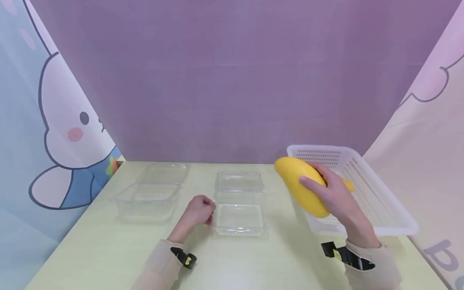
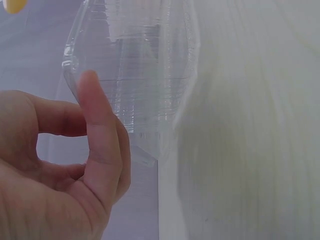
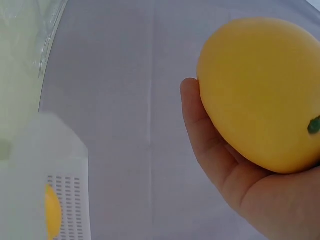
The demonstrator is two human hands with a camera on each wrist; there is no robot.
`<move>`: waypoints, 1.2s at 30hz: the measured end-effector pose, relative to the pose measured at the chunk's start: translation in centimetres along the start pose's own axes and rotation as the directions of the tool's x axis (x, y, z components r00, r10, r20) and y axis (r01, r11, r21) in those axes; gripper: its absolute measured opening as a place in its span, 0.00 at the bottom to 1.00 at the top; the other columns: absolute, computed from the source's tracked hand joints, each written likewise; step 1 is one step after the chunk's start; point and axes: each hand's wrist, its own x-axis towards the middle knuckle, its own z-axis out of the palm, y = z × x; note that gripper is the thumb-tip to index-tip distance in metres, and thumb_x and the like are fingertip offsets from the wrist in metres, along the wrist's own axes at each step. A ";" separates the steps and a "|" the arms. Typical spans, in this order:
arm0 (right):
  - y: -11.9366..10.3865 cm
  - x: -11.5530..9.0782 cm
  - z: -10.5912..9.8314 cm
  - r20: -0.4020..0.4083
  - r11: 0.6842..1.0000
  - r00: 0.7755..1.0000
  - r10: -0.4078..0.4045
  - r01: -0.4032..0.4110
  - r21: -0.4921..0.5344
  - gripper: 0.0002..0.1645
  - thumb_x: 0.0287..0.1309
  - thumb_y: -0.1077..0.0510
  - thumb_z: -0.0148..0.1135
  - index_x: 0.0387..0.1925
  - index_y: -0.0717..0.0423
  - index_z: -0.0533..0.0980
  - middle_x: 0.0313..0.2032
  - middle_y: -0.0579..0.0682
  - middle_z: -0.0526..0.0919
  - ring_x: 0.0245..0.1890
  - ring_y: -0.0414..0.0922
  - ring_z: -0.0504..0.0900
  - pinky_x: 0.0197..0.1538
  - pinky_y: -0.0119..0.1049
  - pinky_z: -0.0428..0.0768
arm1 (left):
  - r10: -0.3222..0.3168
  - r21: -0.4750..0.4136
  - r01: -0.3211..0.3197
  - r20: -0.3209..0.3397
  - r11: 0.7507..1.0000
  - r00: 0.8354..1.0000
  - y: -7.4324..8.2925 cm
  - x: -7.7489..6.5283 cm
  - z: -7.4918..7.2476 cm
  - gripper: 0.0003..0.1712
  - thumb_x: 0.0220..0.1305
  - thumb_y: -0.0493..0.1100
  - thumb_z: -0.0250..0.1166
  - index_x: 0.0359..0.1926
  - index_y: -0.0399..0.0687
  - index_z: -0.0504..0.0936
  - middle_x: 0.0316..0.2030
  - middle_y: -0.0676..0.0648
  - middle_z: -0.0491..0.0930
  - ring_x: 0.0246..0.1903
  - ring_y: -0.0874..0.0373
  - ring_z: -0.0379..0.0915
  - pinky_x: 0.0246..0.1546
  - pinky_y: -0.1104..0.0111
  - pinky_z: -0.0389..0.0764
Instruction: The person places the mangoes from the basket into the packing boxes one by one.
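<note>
My right hand (image 1: pixel 335 193) grips a large yellow mango (image 1: pixel 299 185) in the air beside the white basket, fingers wrapped around its side. In the right wrist view, the mango (image 3: pixel 260 95) has a small green stem mark. My left hand (image 1: pixel 199 209) is at the left edge of an opened clear plastic clamshell box (image 1: pixel 239 219) in the middle of the table. In the left wrist view, its thumb and fingers (image 2: pixel 102 135) meet at the rim of the clear box (image 2: pixel 150 65); the exact contact is partly hidden behind the fingers.
A second opened clear box (image 1: pixel 146 203) stands to the left. The white perforated basket (image 1: pixel 391 201) sits at the right, with another yellow item (image 1: pixel 349 185) inside, partly hidden by my right hand. A purple backdrop (image 1: pixel 224 88) rises behind the pale table (image 1: pixel 232 262).
</note>
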 end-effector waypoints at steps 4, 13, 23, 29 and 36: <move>-0.3 -0.1 0.8 0.004 0.999 1.000 0.004 -0.004 0.052 0.33 0.70 0.46 0.60 0.71 0.53 0.67 0.50 0.58 0.75 0.35 0.51 0.80 0.37 0.39 0.80 | -0.003 -0.006 0.003 -0.001 1.000 1.000 -0.1 -0.1 0.0 0.09 0.68 0.33 0.58 0.44 0.29 0.77 0.30 0.37 0.79 0.20 0.55 0.77 0.26 0.64 0.85; -0.6 0.3 2.5 0.026 0.992 0.999 -0.022 0.018 0.127 0.32 0.70 0.49 0.60 0.70 0.57 0.67 0.46 0.60 0.77 0.34 0.51 0.82 0.38 0.39 0.81 | 0.006 -0.001 -0.006 0.004 1.000 1.000 -0.2 0.0 0.2 0.08 0.67 0.33 0.57 0.43 0.30 0.77 0.29 0.38 0.79 0.19 0.56 0.76 0.25 0.64 0.84; -0.7 0.4 4.3 0.040 0.988 0.999 -0.036 0.029 0.149 0.33 0.70 0.48 0.61 0.71 0.54 0.67 0.46 0.59 0.77 0.36 0.52 0.81 0.39 0.39 0.81 | -0.004 0.002 0.004 0.010 1.000 1.000 -0.1 -0.1 0.2 0.08 0.68 0.34 0.57 0.44 0.30 0.76 0.31 0.37 0.79 0.20 0.55 0.77 0.27 0.64 0.84; -0.7 0.6 5.2 0.054 0.984 0.998 -0.038 0.028 0.174 0.32 0.69 0.48 0.63 0.70 0.51 0.68 0.48 0.58 0.76 0.37 0.53 0.80 0.40 0.41 0.81 | 0.013 0.010 -0.013 0.003 1.000 1.000 0.0 0.0 0.2 0.08 0.68 0.33 0.57 0.44 0.30 0.77 0.30 0.38 0.79 0.20 0.55 0.77 0.27 0.64 0.84; -0.6 1.1 5.9 0.057 0.983 0.997 -0.046 0.035 0.181 0.33 0.68 0.48 0.63 0.70 0.53 0.68 0.49 0.59 0.77 0.37 0.52 0.81 0.41 0.41 0.81 | 0.000 -0.014 0.000 -0.001 1.000 1.000 -0.1 0.0 0.3 0.08 0.67 0.33 0.57 0.42 0.31 0.77 0.29 0.38 0.79 0.19 0.56 0.77 0.26 0.64 0.84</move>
